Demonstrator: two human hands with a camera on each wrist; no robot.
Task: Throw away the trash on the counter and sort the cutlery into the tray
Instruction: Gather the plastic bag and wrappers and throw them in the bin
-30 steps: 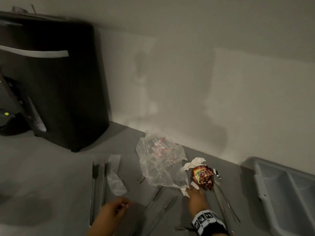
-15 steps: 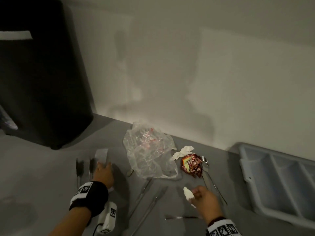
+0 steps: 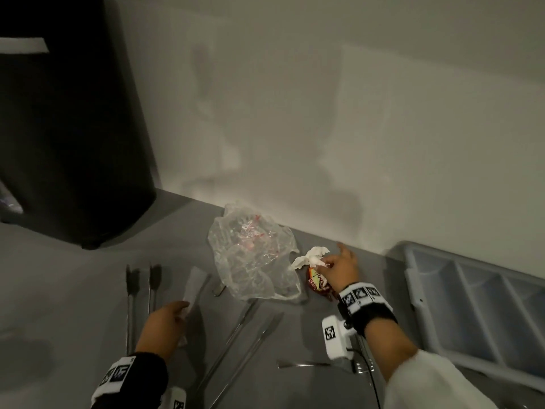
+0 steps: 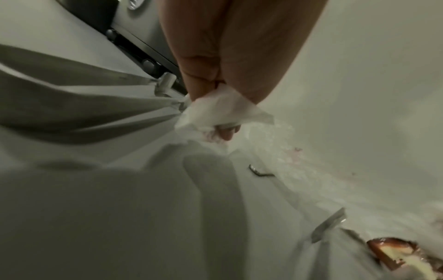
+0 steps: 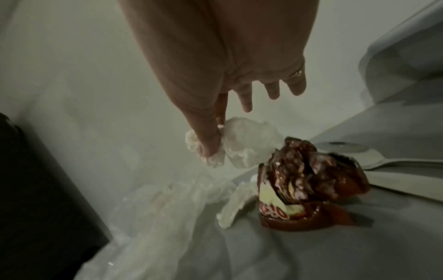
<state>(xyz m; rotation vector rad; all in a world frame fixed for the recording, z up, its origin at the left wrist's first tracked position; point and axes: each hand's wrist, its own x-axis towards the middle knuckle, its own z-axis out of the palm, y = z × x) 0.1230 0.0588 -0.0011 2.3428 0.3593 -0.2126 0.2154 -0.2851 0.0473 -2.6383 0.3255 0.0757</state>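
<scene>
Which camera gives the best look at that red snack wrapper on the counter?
The right wrist view: the red snack wrapper fills the middle, crumpled, lettering showing, beside the tissue the right hand pinches. In the head view it is small and partly behind that hand. The left wrist view catches only a blurred corner at its edge.

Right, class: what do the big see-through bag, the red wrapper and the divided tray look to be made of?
Bag: thin clear plastic film, glossy and crinkled.
Red wrapper: probably shiny printed plastic or foil film; it holds sharp creases and glints.
Tray: seemingly moulded pale grey plastic, matte, with rounded edges.
</scene>
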